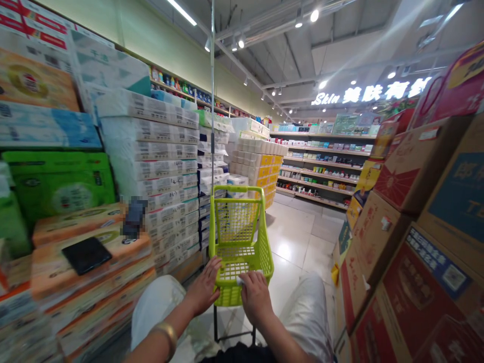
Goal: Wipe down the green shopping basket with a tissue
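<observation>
A lime-green plastic shopping cart (266,247) stands between my knees, its basket of open lattice facing me. My left hand (204,287) rests at the near left corner of the basket, fingers stretched along the rim and thumb apart. At the near right rim, my right hand (257,300) is closed with curled fingers around a small white tissue (241,281), most of it hidden under the hand. The tissue is against the basket's near edge. A thin metal pole (212,116) rises upright at the cart's left side.
To the left, orange packs (124,242) carry a black flat tablet-like item (86,254) and a blurred-out object (134,217). Tall stacks of wrapped paper packs (166,166) stand behind. Cardboard boxes (378,242) line the right. Tiled floor (291,232) leads to shelves (321,161).
</observation>
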Tool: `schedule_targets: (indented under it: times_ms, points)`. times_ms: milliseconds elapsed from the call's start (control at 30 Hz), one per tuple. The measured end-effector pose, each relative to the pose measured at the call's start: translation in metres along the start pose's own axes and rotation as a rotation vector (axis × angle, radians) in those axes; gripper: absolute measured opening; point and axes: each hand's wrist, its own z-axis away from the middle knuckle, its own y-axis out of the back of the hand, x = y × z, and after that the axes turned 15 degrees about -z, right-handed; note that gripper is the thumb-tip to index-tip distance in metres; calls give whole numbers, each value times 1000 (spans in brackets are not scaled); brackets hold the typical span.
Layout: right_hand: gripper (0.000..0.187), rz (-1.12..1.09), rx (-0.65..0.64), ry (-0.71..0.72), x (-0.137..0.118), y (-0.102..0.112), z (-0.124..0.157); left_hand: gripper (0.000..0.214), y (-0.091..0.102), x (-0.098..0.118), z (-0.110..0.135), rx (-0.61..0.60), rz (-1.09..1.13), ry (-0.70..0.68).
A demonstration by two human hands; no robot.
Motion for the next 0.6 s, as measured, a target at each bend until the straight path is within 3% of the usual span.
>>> schedule_targets:
  times_ms: [233, 600]
  points:
    - [29, 97, -63, -48, -2, -5, -11, 78, 6, -12, -8, -67, -7, -7]
    - [34, 116, -78, -12, -12, -24, -17, 66, 56, -25, -22, -333, -228, 54]
